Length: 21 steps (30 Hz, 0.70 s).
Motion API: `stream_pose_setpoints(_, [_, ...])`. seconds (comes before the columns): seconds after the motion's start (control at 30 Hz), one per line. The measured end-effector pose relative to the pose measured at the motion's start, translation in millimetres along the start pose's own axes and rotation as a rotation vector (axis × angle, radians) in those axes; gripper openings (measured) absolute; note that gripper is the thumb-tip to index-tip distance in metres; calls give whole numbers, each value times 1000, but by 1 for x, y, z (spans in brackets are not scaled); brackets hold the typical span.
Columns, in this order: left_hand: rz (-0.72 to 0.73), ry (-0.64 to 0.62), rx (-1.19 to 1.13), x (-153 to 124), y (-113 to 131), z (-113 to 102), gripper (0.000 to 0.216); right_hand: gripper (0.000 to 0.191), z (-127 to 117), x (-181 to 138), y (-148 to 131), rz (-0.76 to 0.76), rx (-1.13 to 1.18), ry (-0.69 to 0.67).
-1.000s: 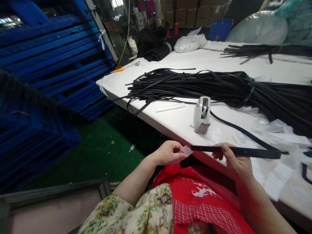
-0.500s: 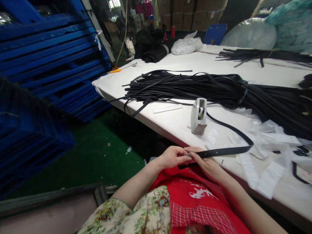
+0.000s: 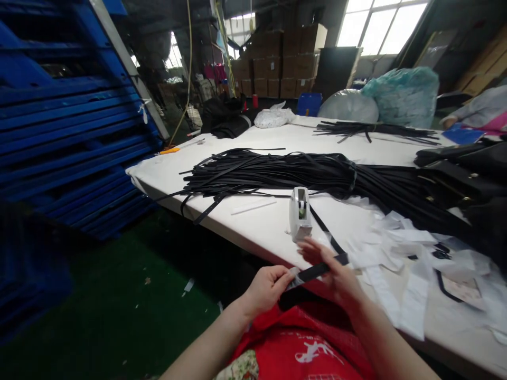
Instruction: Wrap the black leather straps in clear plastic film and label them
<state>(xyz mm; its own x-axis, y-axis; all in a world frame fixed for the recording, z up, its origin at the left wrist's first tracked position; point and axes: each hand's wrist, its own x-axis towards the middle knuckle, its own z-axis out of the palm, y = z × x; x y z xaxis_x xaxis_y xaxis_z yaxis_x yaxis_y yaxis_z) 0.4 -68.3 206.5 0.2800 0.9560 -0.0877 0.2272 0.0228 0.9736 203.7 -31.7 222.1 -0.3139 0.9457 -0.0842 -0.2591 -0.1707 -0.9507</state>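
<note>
My left hand (image 3: 266, 287) is closed in a pinch on the end of a black strap (image 3: 315, 272), just above the red apron (image 3: 293, 332). A small shiny, clear piece shows at those fingertips; it may be tape. My right hand (image 3: 330, 272), slightly blurred, is open, with its fingers stretched toward the tape dispenser (image 3: 300, 214). The strap runs across this hand, and I cannot tell whether the thumb presses on it. From there the strap goes back up behind the white dispenser, which stands upright near the table edge.
A long bundle of black straps (image 3: 269, 171) lies across the white table (image 3: 245, 224). White paper strips (image 3: 396, 285) are scattered at the right. A thin white stick (image 3: 253, 206) lies left of the dispenser. Blue pallets (image 3: 79, 142) are stacked at the left. Another person's sleeve (image 3: 485, 108) shows far right.
My right hand has moved off the left and opened, reaching toward the dispenser. The left keeps its pinch on the strap. The view has tilted up and turned slightly right.
</note>
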Motion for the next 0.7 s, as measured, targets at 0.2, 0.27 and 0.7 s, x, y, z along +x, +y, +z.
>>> stream_pose_setpoints(0.2, [-52,-118,-55,-7,5,5,55,44,-34,-7,-34,-361,-106,116])
stream_pose_setpoints(0.27, [-36,-109,-107,-3,10,14,56,48,-14,-13,-20,-240,-243,-11])
stream_pose_setpoints(0.7, [-42,20,-84,2,16,16,52,50,3,3,-9,-206,-262,24])
